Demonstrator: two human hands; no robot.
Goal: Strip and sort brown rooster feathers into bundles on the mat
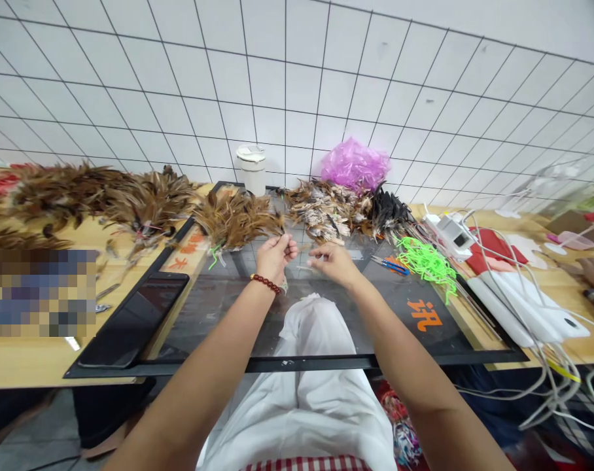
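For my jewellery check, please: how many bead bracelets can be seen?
1: a dark-red bead bracelet, around the left wrist of the person. Others may be hidden.

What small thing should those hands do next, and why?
Perhaps the right hand should reach into the feather pile: its fingers look loosely curled, not clenched, and the pile lies just beyond it. Whether it or the left hand already holds anything is too small to tell.

Head camera looks forward and down on left hand [274, 258], right hand [336, 261]
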